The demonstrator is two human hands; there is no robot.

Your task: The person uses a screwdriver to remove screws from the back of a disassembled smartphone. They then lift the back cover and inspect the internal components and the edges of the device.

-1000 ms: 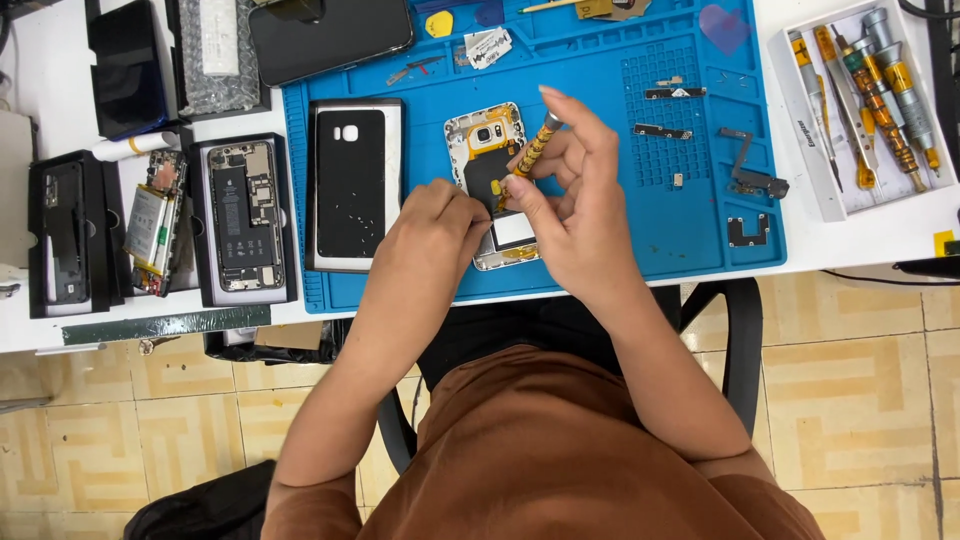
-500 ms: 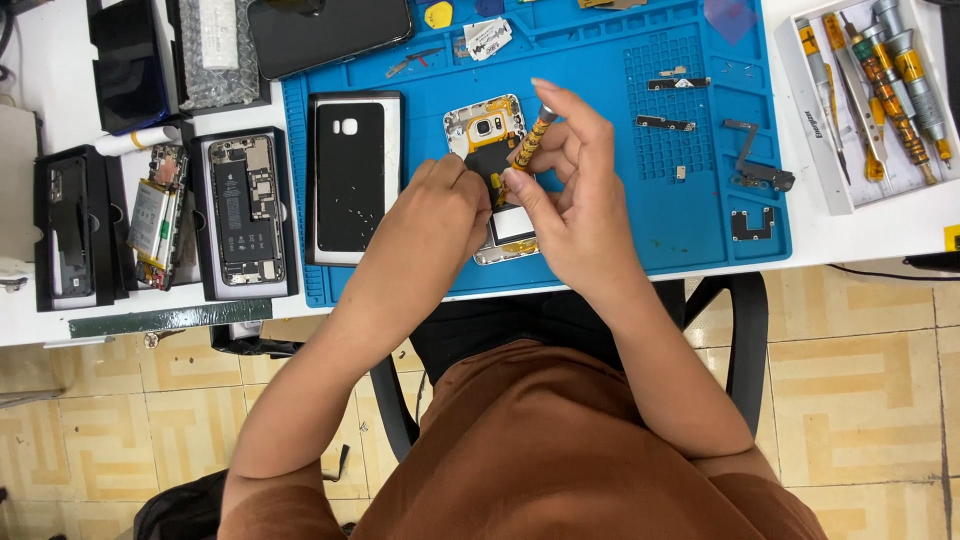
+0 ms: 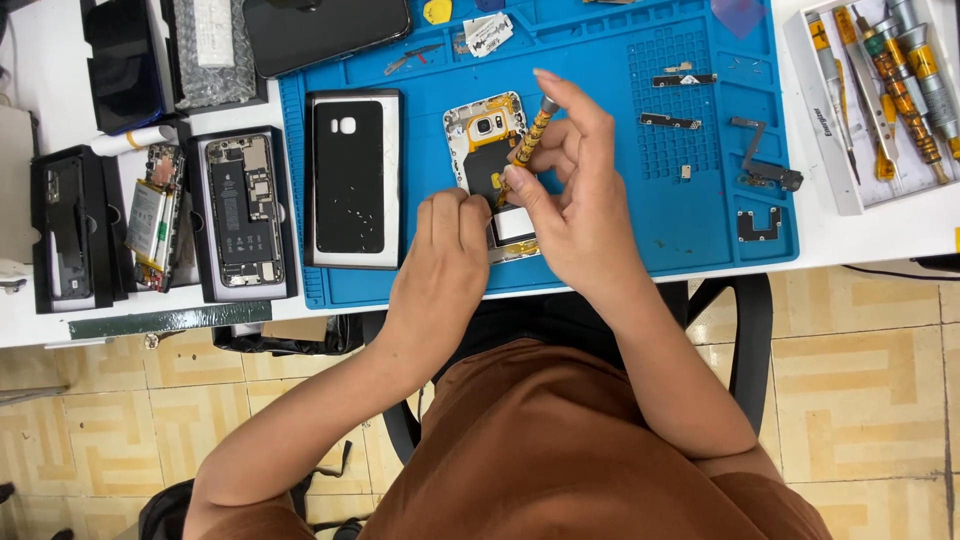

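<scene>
At the far left of the white tabletop [image 3: 30, 60], small black trays hold an opened dark phone [image 3: 243, 212] with its circuit boards bare. Next, on the blue silicone work mat [image 3: 620, 230], lies a glossy black phone back cover [image 3: 350, 178]. The left hand [image 3: 445, 255] rests knuckles up, its grip curled onto the lower edge of the opened white-framed phone [image 3: 486, 128] lying flat on the mat. The right hand [image 3: 575, 200] has its grip pinched around a slim gold-banded screwdriver [image 3: 531, 135], tilted, tip down on the phone's insides. Further right, small metal brackets [image 3: 683, 78] lie scattered on the mat, and a white tray [image 3: 835, 150] holds more gold-handled screwdrivers [image 3: 900, 95].
</scene>
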